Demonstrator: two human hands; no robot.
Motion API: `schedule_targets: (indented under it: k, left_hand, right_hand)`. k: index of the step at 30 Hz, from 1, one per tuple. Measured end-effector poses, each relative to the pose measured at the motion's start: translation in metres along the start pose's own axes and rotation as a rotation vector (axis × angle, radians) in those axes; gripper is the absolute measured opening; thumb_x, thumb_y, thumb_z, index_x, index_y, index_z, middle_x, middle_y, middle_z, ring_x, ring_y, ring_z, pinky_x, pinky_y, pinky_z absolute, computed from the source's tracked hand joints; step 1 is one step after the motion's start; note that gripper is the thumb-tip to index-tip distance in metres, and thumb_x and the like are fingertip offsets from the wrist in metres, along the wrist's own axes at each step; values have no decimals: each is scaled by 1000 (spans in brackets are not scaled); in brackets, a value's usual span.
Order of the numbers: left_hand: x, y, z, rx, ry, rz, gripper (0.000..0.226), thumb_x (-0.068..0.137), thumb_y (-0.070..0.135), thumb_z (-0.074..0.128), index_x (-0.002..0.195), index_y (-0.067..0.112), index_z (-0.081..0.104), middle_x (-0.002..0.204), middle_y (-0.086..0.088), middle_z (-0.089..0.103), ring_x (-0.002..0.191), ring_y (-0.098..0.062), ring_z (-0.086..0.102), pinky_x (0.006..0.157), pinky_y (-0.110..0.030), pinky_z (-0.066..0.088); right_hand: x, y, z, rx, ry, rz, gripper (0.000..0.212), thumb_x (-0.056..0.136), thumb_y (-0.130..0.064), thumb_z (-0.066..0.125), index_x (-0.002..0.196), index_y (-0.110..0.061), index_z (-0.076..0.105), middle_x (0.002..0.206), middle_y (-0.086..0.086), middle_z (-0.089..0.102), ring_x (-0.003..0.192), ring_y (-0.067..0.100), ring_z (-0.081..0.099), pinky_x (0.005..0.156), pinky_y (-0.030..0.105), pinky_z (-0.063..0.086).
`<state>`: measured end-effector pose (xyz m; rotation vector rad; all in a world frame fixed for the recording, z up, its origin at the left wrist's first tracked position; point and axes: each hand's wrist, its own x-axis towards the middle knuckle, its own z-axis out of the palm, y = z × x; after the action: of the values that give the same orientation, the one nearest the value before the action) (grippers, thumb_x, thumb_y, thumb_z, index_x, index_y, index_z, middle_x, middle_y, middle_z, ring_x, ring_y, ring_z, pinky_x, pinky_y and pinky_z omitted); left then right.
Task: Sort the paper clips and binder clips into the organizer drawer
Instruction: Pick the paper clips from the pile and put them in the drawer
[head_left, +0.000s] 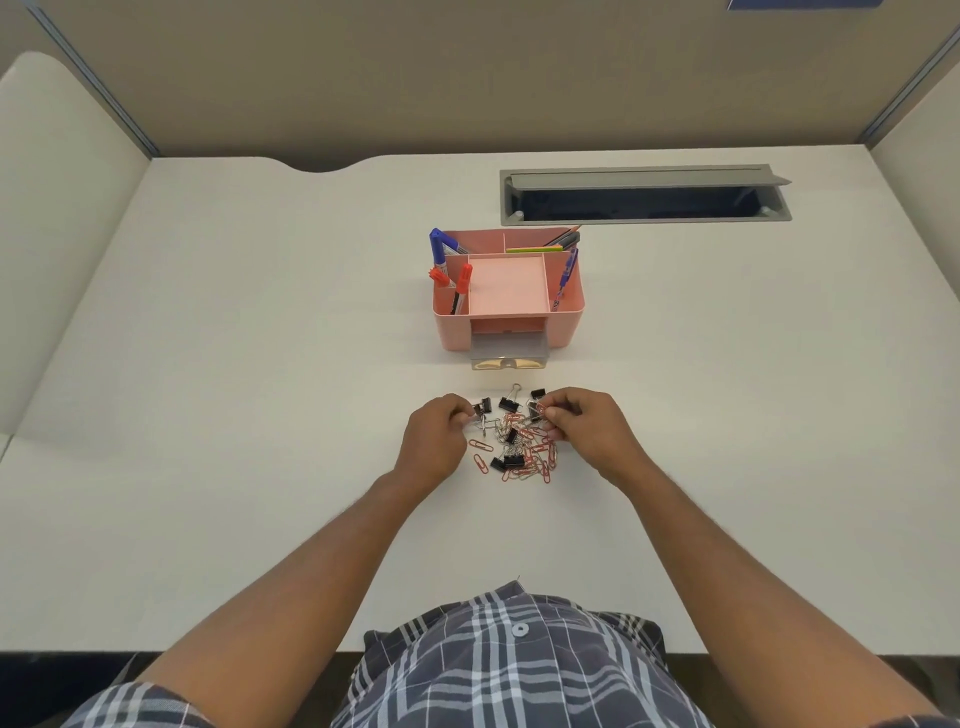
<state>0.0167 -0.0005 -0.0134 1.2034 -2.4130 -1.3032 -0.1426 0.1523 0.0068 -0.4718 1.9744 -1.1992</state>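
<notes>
While both hands pinch clips, the drawer stands open beyond.

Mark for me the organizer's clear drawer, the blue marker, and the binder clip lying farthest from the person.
clear drawer (509, 357): head view, on its transparent front panel.
blue marker (439, 248): head view, on its blue cap.
binder clip (538, 394): head view, on its black body.

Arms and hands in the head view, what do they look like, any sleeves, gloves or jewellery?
Both forearms are bare to above the elbow. The left hand and right hand show no gloves, rings or watch. Short sleeves of a plaid shirt, dark grey-blue with white and pale lines, show at the bottom edge; it has a white button down its front.
</notes>
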Motion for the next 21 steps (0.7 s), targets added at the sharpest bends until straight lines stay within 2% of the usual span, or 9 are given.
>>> schedule_targets:
  k: [4, 6, 9, 11, 13, 14, 16, 18, 21]
  left_hand:
    - [-2, 1, -2, -42, 1, -9, 26, 94, 2, 50, 99, 15, 71, 103, 1, 69, 95, -12, 58, 79, -21, 38]
    - [-3, 1, -2, -49, 0, -11, 29, 94, 1, 49, 100, 17, 73, 106, 0, 69, 94, -12, 58, 80, -21, 38]
    - [-4, 2, -2, -64, -2, -25, 35, 93, 0, 47, 99, 20, 74, 104, 0, 69, 79, -6, 54, 69, -13, 38]
    - [-5, 3, -2, -70, 3, -22, 37, 92, -2, 47, 98, 22, 75, 104, 2, 69, 78, -8, 54, 66, -10, 37]
    - [-5, 4, -2, -75, 1, -19, 40, 92, -1, 46, 97, 26, 74, 97, 2, 68, 81, -11, 57, 68, -15, 40]
    - [-4, 4, -2, -114, 1, -45, 40, 92, 0, 45, 95, 28, 74, 88, 2, 67, 76, -11, 58, 68, -19, 44]
    - [-5, 6, -4, -288, 0, -147, 38, 93, 2, 44, 90, 28, 72, 71, -1, 63, 64, -11, 62, 70, -34, 54]
    - [-4, 5, -4, -377, -4, -209, 36, 94, 2, 43, 89, 24, 71, 67, -4, 67, 62, -11, 65, 77, -42, 57]
    - [-4, 7, -2, -440, -54, -246, 35, 95, 1, 43, 89, 19, 72, 64, -4, 69, 66, -18, 68, 80, -44, 60]
  right_hand:
    - [-1, 1, 0, 131, -21, 40, 17, 94, 3, 56, 100, -5, 70, 83, 9, 68, 70, 14, 67, 73, 26, 60]
    - [-1, 0, 1, 135, -11, 49, 18, 94, 3, 56, 97, -8, 71, 84, 9, 68, 72, 15, 68, 76, 29, 61]
    - [-2, -1, 1, 201, -21, 64, 19, 94, 3, 57, 94, -10, 70, 86, 11, 69, 79, 20, 71, 79, 32, 61]
    - [-1, -3, 2, 266, -36, 66, 19, 93, 4, 57, 94, -9, 71, 88, 12, 70, 82, 21, 72, 78, 31, 61]
    - [-1, -4, 4, 254, -32, 67, 19, 94, 4, 57, 92, -10, 71, 89, 12, 69, 80, 19, 71, 78, 30, 61]
    - [-1, -4, 4, 250, -30, 71, 19, 94, 3, 57, 92, -10, 71, 88, 12, 69, 79, 19, 70, 78, 31, 61]
    - [-1, -6, 6, 225, -23, 89, 19, 94, 1, 56, 93, -10, 71, 89, 11, 69, 76, 19, 69, 77, 33, 61]
    - [-3, -8, 9, 156, -26, 97, 18, 93, -2, 56, 96, -11, 72, 86, 8, 68, 72, 18, 65, 73, 34, 61]
    - [-5, -13, 18, 45, -88, 61, 20, 92, -8, 58, 103, -17, 72, 72, 2, 64, 61, 10, 59, 59, 21, 54]
